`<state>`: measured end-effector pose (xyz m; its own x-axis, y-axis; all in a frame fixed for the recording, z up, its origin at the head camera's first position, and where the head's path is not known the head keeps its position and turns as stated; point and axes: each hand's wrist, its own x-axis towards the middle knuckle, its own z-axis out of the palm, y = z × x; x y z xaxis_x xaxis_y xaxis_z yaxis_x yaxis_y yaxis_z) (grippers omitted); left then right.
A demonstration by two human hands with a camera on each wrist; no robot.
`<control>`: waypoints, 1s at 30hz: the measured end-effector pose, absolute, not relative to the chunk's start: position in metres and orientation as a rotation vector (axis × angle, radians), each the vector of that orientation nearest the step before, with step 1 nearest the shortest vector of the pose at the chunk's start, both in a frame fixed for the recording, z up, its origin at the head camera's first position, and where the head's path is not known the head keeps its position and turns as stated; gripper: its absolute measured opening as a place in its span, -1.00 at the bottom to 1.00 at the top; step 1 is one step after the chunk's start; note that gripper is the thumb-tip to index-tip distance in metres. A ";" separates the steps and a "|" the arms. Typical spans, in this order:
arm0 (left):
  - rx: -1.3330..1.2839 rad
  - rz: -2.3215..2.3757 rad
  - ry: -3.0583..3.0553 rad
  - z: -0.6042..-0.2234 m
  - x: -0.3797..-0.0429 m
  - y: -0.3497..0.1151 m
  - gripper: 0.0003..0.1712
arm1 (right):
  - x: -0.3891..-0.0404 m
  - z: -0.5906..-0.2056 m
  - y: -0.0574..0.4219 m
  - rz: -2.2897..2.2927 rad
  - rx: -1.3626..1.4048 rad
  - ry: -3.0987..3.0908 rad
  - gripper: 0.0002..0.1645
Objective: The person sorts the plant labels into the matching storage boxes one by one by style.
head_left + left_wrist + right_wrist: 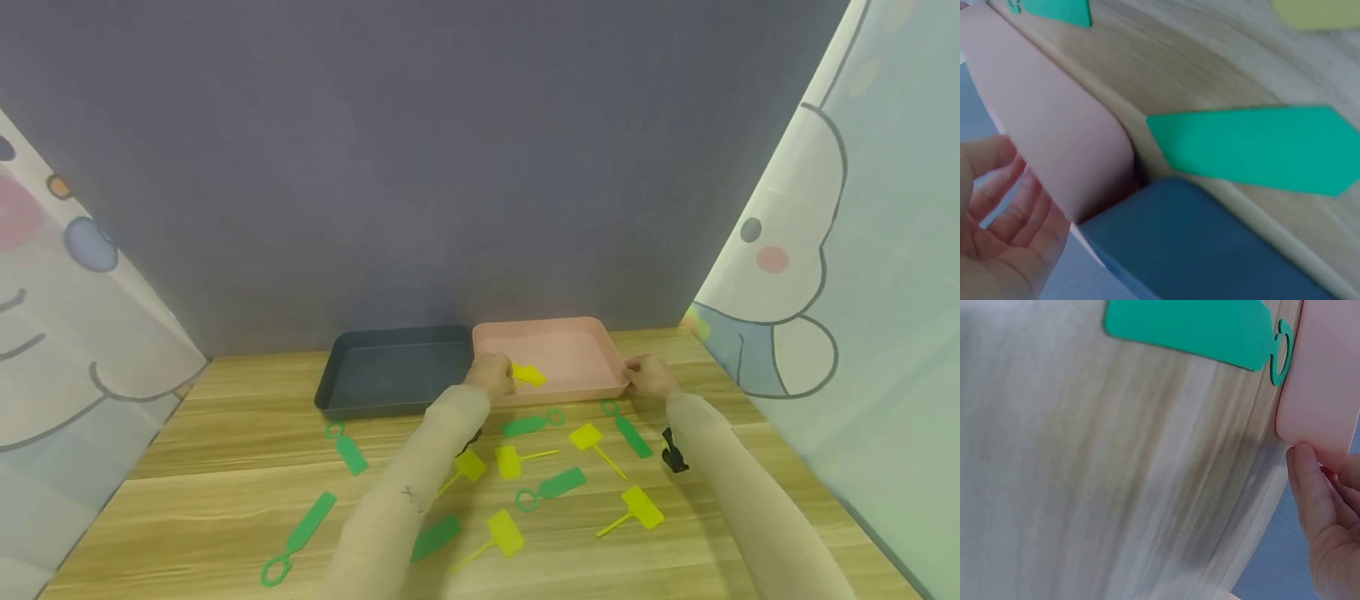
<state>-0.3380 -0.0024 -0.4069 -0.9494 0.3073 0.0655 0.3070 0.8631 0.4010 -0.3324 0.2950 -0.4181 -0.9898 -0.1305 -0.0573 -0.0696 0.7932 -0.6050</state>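
At far left on the wood-grain tabletop (225, 433) lie two green loop tags, one near the front (311, 521) and one (352, 457) just in front of the dark blue-grey tray (397, 367). To the right, a third green tag (437, 537) lies partly behind the left forearm.

The left hand (491, 377) reaches over the near left corner of the pink tray (558, 346), which stands beside the dark one. A yellow T-shaped tag (532, 376) shows at its fingertips, over the pink tray's floor; its plate lies to the right of the fingers, the long axis running rightward and slightly toward the person. The left hand is much the nearer. Its fingers are bent, but whether they pinch the stem or merely hang beside it I cannot tell; the wrist view hides the tag.

In front of the pink tray lie more yellow tags (506, 533) and green loop tags (562, 483).

At right, the right hand (651, 377) pinches the pink tray's near right corner, thumb at the rim and fingers against the outer wall.
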 end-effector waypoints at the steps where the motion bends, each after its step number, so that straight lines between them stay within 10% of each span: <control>1: 0.535 0.652 3.025 -0.406 -0.338 -0.003 -0.83 | -0.333 -0.418 0.296 -0.976 -0.165 2.880 -0.62; 30: 0.775 0.652 2.911 -0.365 -0.313 -0.041 -0.71 | -0.333 -0.420 0.296 -1.020 -0.154 2.864 -0.62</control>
<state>-0.3133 -0.0414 -0.3646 -0.8719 0.4871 0.0503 0.4620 0.7842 0.4141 -0.3331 0.2960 -0.4202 -0.9901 -0.1278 -0.0574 -0.0628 0.7711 -0.6337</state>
